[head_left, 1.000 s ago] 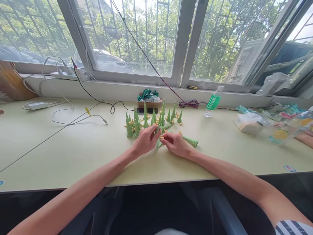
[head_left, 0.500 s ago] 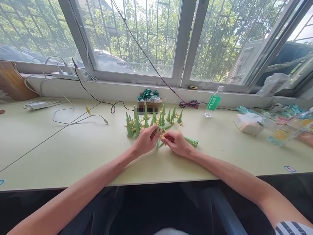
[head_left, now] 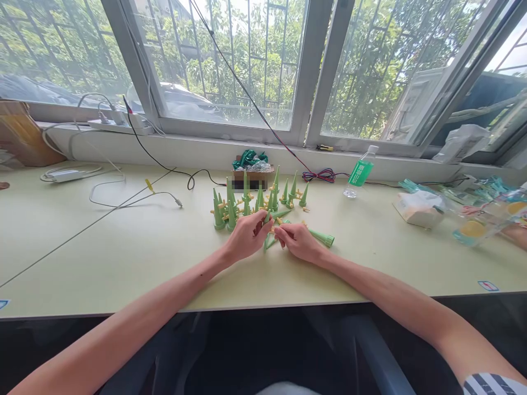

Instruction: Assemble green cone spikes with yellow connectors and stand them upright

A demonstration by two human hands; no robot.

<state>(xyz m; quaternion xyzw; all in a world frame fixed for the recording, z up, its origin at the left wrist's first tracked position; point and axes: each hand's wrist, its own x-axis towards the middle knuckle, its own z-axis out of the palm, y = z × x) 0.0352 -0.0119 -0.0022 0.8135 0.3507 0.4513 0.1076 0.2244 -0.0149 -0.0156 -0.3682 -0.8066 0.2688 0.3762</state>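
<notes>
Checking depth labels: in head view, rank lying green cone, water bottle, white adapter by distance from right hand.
1. Lying green cone, just right of the right hand.
2. Water bottle, back right, near the sill.
3. White adapter, far left of the table.
The left hand and right hand pinch a second cone between them.

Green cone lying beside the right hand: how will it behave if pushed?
The lying green cone is round and tapered, so it would probably roll in an arc. Its wide end looks open, suggesting hollow plastic: likely light and stiff.
</notes>
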